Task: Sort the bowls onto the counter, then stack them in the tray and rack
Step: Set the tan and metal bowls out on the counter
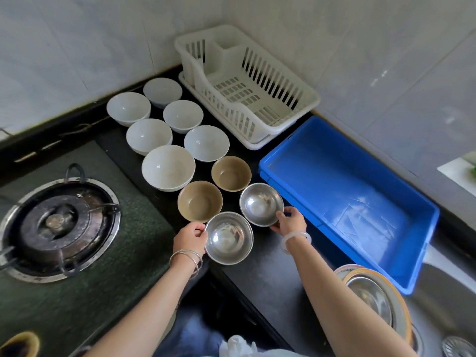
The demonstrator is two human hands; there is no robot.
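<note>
**Both hands on steel, tray and rack bare**

Your left hand has its fingers clamped on the left rim of the near steel bowl, and your right hand pinches the lower right edge of the far steel bowl. Both bowls hold nothing and sit upright on the black counter. Just beyond your left fingertips stands a tan bowl, with a second tan bowl behind it. Farther out from your fingers, six white bowls line up in two rows, all open side up. To the right of your right hand, the blue tray holds nothing; past it the white rack is bare too, tucked into the tiled corner. Left of your left hand sits the gas stove. Near your right elbow, metal dishes lie stacked in the sink.
</note>
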